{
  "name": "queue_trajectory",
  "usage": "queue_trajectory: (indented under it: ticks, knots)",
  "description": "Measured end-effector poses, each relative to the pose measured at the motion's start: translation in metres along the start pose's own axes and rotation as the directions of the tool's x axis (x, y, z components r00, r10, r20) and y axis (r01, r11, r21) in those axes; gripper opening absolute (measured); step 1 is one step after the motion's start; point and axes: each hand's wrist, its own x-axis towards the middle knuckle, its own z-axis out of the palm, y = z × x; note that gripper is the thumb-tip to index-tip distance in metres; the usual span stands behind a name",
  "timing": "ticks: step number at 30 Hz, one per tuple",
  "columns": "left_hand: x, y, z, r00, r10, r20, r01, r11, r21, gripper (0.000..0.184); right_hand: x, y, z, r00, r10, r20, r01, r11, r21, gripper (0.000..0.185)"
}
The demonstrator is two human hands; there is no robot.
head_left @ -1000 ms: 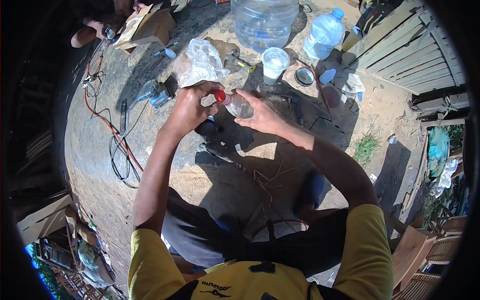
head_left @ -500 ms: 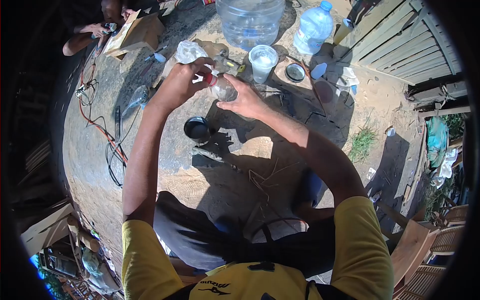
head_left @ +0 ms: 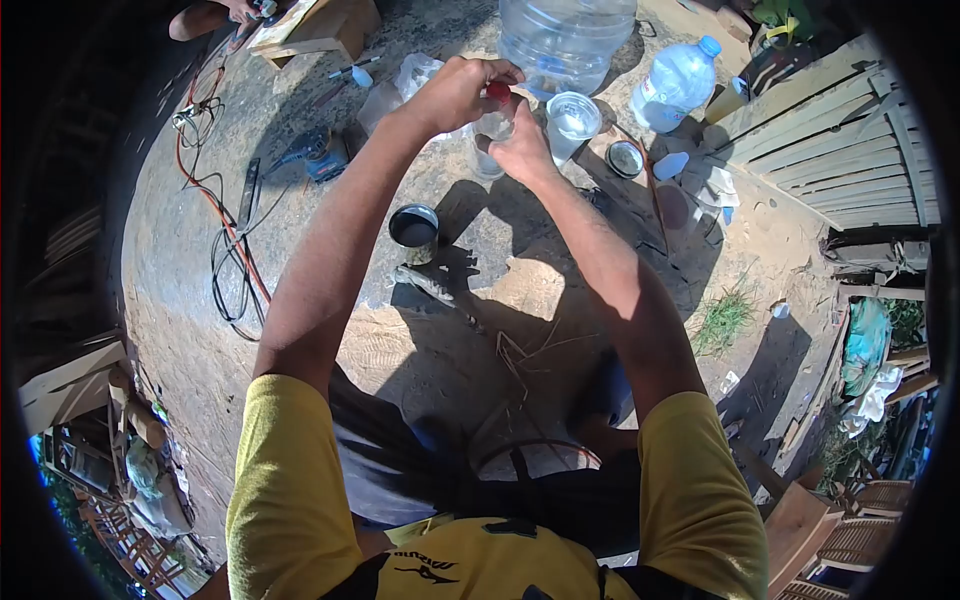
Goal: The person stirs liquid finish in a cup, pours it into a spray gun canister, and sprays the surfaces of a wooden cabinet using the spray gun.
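Clear bottle held between both hands, at risk of slipping or buckling.
The left hand (head_left: pixel 460 95) has its fingers drawn in on the red cap (head_left: pixel 498 92); the right hand (head_left: pixel 526 148) is partly curled, thumb and fingers closed on the clear bottle (head_left: pixel 494 124). Uneven twisting could slide it free, and a hard squeeze could dent its walls. It looks see-through and glossy, its contents too unclear to tell. It is just beside the open plastic cup (head_left: pixel 573 120), which a stray knuckle could tip; nearer the body, a dropping forearm could knock the dark-filled tin (head_left: pixel 416 253).
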Motion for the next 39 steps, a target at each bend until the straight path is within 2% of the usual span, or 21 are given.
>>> queue_trajectory:
  ticks: [2,4,8,11,13,14,17,18,19,21,23,24,25,26,27,29,33,35,36,37,39]
  knots:
    - [-0.001,-0.003,-0.003,1.0,0.0,-0.02,0.0,1.0,0.007,0.045,0.003,0.004,0.003,1.0,0.009,-0.003,-0.009,1.0,-0.02,0.086]
    - [-0.004,-0.006,-0.007,0.999,0.0,0.036,-0.001,0.999,0.032,0.049,0.006,0.011,0.006,1.0,0.0,0.03,0.001,0.999,-0.04,0.097]
    - [-0.009,-0.001,-0.012,0.999,-0.028,0.033,0.028,0.999,0.02,0.053,0.004,-0.001,-0.001,0.997,0.032,0.073,-0.031,0.999,-0.017,0.095]
    - [-0.015,0.001,-0.016,0.988,-0.122,0.095,0.12,0.992,0.023,0.062,0.006,0.003,0.002,0.998,0.002,0.057,-0.001,1.0,-0.016,0.094]
    - [-0.017,0.0,-0.016,0.991,-0.131,0.034,0.131,0.991,0.011,0.062,0.004,-0.004,0.0,0.994,0.069,0.089,-0.066,0.997,-0.037,0.09]
    - [-0.016,0.001,-0.017,0.983,-0.178,0.054,0.18,0.983,-0.032,0.064,0.006,-0.002,-0.001,0.992,0.044,0.115,-0.039,0.998,-0.052,0.096]
    - [-0.02,0.005,-0.021,0.988,-0.148,0.034,0.147,0.989,0.033,0.069,0.002,0.005,0.0,0.997,0.024,0.079,-0.018,0.997,-0.073,0.1]
    - [-0.026,0.004,-0.023,0.996,-0.082,-0.043,0.083,0.996,0.017,0.08,-0.008,0.001,-0.006,0.997,0.055,0.048,-0.047,0.988,-0.15,0.099]
    - [-0.037,0.017,-0.032,0.988,-0.125,-0.086,0.127,0.992,0.015,0.083,-0.022,0.002,-0.012,0.994,0.096,0.051,-0.086,0.981,-0.176,0.081]
    - [-0.076,0.025,-0.042,0.961,-0.248,-0.125,0.244,0.969,-0.044,0.09,-0.07,0.018,-0.029,0.989,-0.117,0.089,0.137,0.952,-0.272,0.07]
    - [-0.138,0.019,-0.03,0.905,-0.414,-0.094,0.368,0.876,-0.312,0.115,-0.126,0.028,-0.072,0.961,0.027,0.274,0.089,0.912,-0.401,0.056]
    - [-0.174,0.008,-0.014,0.903,-0.423,-0.074,0.375,0.862,-0.342,0.122,-0.148,0.053,-0.091,0.978,0.02,0.207,0.053,0.938,-0.342,0.048]
    - [-0.203,0.007,0.002,0.859,-0.512,0.01,0.477,0.792,-0.381,0.133,-0.165,0.085,-0.107,0.99,0.013,0.138,0.027,0.959,-0.282,0.042]
    - [-0.237,-0.009,0.025,0.876,-0.482,0.008,0.432,0.779,-0.453,0.137,-0.175,0.105,-0.124,0.994,0.105,0.003,-0.097,0.925,-0.368,0.038]
    - [-0.254,-0.005,0.036,0.799,-0.591,0.111,0.574,0.693,-0.436,0.14,-0.18,0.123,-0.139,0.975,0.179,-0.133,-0.22,0.875,-0.432,0.035]
    - [-0.282,-0.015,0.071,0.783,-0.603,0.15,0.539,0.539,-0.647,0.14,-0.172,0.174,-0.162,0.942,0.09,-0.323,-0.272,0.77,-0.577,0.03]
    - [-0.282,-0.012,0.102,0.791,-0.593,0.149,0.51,0.504,-0.697,0.129,-0.151,0.199,-0.181,0.938,0.187,-0.292,-0.329,0.749,-0.575,0.027]
    - [-0.276,-0.008,0.109,0.749,-0.632,0.198,0.417,0.218,-0.882,0.111,-0.144,0.204,-0.182,0.923,0.27,-0.274,-0.382,0.739,-0.556,0.03]
    - [-0.272,-0.01,0.115,0.763,-0.638,0.099,0.382,0.322,-0.866,0.094,-0.142,0.206,-0.18,0.924,0.265,-0.274,-0.377,0.741,-0.555,0.03]
    - [-0.272,-0.011,0.117,0.765,-0.636,0.096,0.377,0.323,-0.868,0.094,-0.142,0.207,-0.18,0.921,0.273,-0.278,-0.387,0.734,-0.558,0.029]
    - [-0.272,-0.012,0.121,0.779,-0.606,0.163,0.258,0.073,-0.963,0.085,-0.144,0.208,-0.182,0.918,0.277,-0.285,-0.395,0.724,-0.566,0.029]
